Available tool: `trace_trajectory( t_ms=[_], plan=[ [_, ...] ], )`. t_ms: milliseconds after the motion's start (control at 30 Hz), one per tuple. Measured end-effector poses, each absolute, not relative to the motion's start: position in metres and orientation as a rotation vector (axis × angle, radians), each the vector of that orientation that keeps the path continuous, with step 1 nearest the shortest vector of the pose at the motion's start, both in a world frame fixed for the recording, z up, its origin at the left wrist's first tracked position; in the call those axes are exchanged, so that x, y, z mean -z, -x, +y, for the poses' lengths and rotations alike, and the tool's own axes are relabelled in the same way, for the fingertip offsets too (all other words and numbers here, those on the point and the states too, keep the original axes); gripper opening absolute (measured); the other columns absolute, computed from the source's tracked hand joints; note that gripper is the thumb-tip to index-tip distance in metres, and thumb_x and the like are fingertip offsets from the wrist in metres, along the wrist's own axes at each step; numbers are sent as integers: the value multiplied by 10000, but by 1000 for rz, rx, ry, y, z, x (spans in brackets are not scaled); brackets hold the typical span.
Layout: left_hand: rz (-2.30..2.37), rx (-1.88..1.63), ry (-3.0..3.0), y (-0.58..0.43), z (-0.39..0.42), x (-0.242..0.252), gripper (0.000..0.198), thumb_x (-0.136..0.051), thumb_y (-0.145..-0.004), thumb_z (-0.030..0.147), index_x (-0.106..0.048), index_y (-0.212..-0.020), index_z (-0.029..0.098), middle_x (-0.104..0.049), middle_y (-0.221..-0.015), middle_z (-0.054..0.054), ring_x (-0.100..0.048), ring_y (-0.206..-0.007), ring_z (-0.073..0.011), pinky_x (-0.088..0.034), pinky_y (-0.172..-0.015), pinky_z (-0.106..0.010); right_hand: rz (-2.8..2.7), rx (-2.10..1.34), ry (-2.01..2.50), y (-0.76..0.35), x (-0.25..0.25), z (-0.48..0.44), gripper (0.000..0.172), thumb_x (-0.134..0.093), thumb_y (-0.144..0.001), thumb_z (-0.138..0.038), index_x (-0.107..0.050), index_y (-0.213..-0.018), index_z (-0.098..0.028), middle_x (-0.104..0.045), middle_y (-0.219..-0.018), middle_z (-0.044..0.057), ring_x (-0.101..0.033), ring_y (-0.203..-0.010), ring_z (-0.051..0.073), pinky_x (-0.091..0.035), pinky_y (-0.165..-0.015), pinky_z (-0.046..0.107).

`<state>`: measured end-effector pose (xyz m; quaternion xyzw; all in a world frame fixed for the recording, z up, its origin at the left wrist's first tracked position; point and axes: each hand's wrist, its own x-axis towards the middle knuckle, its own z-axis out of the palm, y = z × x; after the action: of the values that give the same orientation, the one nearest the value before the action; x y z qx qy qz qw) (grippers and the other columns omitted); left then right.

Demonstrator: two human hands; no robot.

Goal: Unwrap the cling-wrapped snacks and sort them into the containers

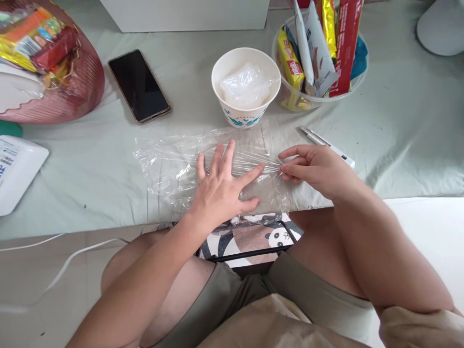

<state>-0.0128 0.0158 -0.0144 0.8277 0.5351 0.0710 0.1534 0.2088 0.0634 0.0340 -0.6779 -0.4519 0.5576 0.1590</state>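
Observation:
A clear plastic bag (170, 164) lies spread on the cloth-covered table in front of me. My left hand (221, 188) presses flat on it with the fingers spread wide. At the bag's right side my right hand (308, 166) pinches the plastic between thumb and fingers, and taut creases run from there toward my left hand. Just beyond the bag stands a white paper bowl (246, 113) with blue print, holding crumpled clear plastic (248, 84). A utility knife (326, 145) lies right behind my right hand.
A phone (139, 86) lies at the back left, near a red ribbed bowl (87, 87) of snack packets. A clear tub (311, 101) of packaged snacks stands at the back right. A white box (188, 17) is behind, and a white plastic item (21, 169) sits at the left edge.

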Motion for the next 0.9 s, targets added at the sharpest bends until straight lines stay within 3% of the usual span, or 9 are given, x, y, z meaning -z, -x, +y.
trace_trajectory(
  t_ms=[133, 233, 400, 500, 633, 767, 900],
  plan=[
    [1530, -182, -2373, 13, 16, 14, 702, -810, -819, 545, -591, -1477, 441, -193, -1759, -156, -227, -1601, -485, -132, -1222, -776, -1186, -1669, 1923, -210, -28, 63, 173, -716, -847, -108, -754, -1015, -130, -711, -673, 23, -623, -593, 89, -465, -537, 185],
    [1530, -183, -2364, 13, 16, 13, 697, -820, -813, 528, -595, -1468, 458, -181, -1767, -120, -216, -1603, -492, -122, -1225, -779, -1109, -1735, 1850, -204, -22, 67, 108, -669, -914, -214, -744, -906, -137, -708, -716, 36, -586, -543, 78, -398, -470, 198],
    [1549, -184, -2376, 13, 17, 14, 695, -810, -821, 534, -591, -1475, 446, -161, -1771, -119, -217, -1601, -494, -121, -1231, -770, -1402, -1536, 1808, -196, -21, 66, 286, -654, -931, -241, -582, -662, -176, -568, -553, -21, -483, -487, 70, -340, -472, 216],
    [1545, -178, -2385, 13, 16, 15, 700, -799, -829, 550, -579, -1485, 445, -158, -1770, -133, -216, -1607, -478, -120, -1233, -763, -1398, -1387, 1750, -197, -23, 62, 228, -693, -899, -257, -592, -709, -183, -675, -690, 11, -602, -626, 102, -453, -581, 225],
    [1539, -177, -2381, 13, 16, 15, 743, -807, -821, 542, -554, -1511, 432, -165, -1770, -132, -212, -1605, -486, -109, -1232, -770, -1036, -1612, 1593, -189, -21, 63, 212, -720, -868, -279, -519, -843, -215, -745, -874, 24, -730, -801, 137, -568, -725, 241],
    [1544, -188, -2379, 13, 15, 15, 732, -811, -813, 543, -580, -1495, 410, -196, -1763, -134, -227, -1600, -488, -111, -1236, -765, -936, -1656, 1570, -177, -17, 75, 233, -680, -898, -278, -501, -1042, -239, -736, -833, -3, -727, -731, 128, -583, -700, 245],
    [1532, -198, -2385, 13, 15, 13, 677, -802, -825, 518, -618, -1464, 391, -206, -1758, -150, -232, -1600, -485, -123, -1236, -763, -1023, -1546, 1590, -177, -13, 82, 315, -716, -820, -172, -509, -1047, -240, -691, -790, -27, -702, -739, 127, -568, -698, 235]
  ],
)
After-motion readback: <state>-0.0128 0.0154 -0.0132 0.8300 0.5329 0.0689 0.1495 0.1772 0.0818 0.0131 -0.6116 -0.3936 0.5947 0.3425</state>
